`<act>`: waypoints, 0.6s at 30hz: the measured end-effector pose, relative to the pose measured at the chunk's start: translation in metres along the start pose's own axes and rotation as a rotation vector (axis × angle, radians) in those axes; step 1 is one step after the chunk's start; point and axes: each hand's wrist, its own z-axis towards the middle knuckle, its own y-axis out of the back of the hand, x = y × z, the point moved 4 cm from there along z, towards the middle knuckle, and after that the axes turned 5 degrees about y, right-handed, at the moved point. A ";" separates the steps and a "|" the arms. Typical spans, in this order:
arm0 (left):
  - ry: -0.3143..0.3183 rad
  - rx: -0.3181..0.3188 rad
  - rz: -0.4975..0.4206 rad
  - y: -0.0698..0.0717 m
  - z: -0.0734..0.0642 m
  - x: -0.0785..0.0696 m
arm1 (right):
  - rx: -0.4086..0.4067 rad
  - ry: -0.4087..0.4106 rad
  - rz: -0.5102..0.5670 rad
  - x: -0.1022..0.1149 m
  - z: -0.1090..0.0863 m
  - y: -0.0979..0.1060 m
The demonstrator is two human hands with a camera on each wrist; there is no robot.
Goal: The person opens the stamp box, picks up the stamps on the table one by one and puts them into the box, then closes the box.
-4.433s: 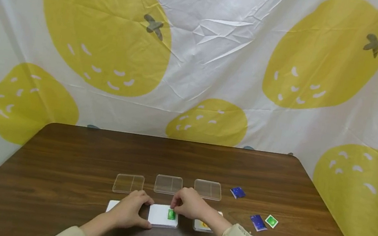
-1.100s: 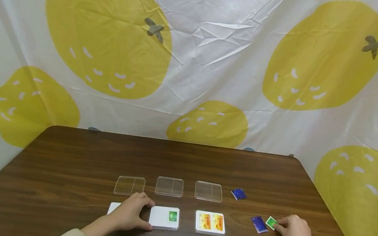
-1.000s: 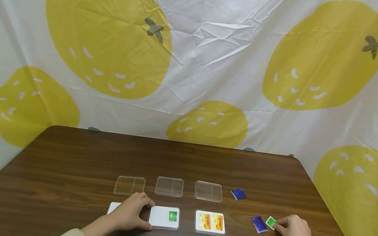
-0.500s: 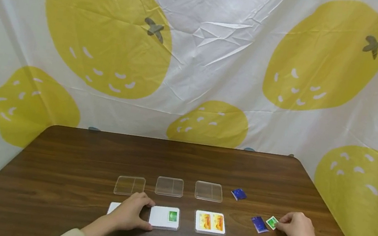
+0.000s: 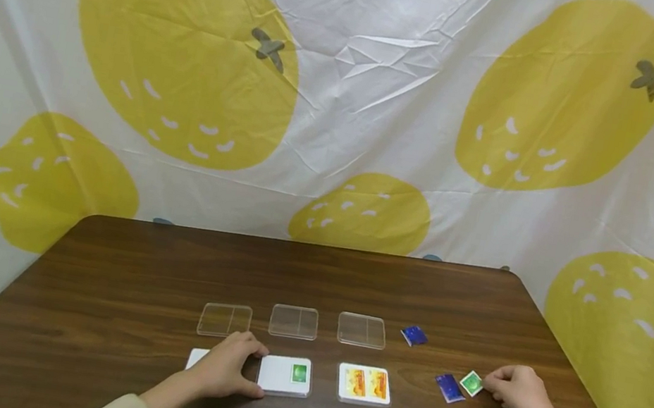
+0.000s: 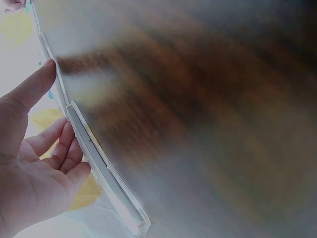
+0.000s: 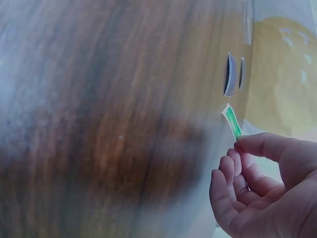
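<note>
I've got the right hand pinching the green sticker in its fingers, just beside a blue sticker on the bench. My left hand, fingers and thumb apart, touches the middle case, which bears a second green sticker.

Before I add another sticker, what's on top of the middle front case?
The case has one green sticker on its right half; the visible rest is white. What lies beneath is covered.

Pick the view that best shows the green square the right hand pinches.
Head view: the green square shows nearly its whole face. The right wrist view shows it slanted, pinched by fingers; the left wrist view, nothing clear.
</note>
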 end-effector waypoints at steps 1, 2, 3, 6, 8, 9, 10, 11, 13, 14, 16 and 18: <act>0.001 -0.001 0.001 0.000 0.000 0.000 | 0.007 -0.012 0.028 0.000 0.000 0.000; 0.005 0.000 0.004 0.000 0.000 0.000 | 0.016 -0.019 0.055 0.000 0.000 0.001; 0.006 0.000 0.005 0.000 0.000 0.001 | 0.024 -0.023 0.078 0.000 0.000 0.001; 0.008 0.002 0.001 0.001 0.000 0.000 | 0.040 -0.040 0.128 0.001 -0.001 0.001; 0.007 0.002 0.001 0.000 0.000 0.000 | 0.051 -0.037 0.153 0.003 -0.002 0.002; 0.005 0.002 -0.001 0.001 0.000 0.000 | 0.056 -0.036 0.162 0.004 -0.002 0.002; 0.001 0.001 -0.003 0.001 0.000 -0.001 | 0.058 -0.037 0.169 0.005 -0.002 0.002; 0.001 0.001 -0.004 0.001 0.000 -0.001 | 0.061 -0.035 0.174 0.007 -0.002 0.002; 0.002 0.003 -0.002 0.001 0.000 -0.001 | 0.064 -0.034 0.182 0.009 -0.002 0.002; 0.002 0.004 -0.002 0.001 0.000 -0.001 | 0.064 -0.037 0.188 0.011 -0.002 0.001; 0.001 0.004 -0.005 0.001 0.000 -0.001 | 0.064 -0.041 0.192 0.014 -0.002 0.001; -0.002 0.005 -0.006 0.001 0.000 -0.001 | 0.065 -0.034 0.198 0.018 -0.002 0.000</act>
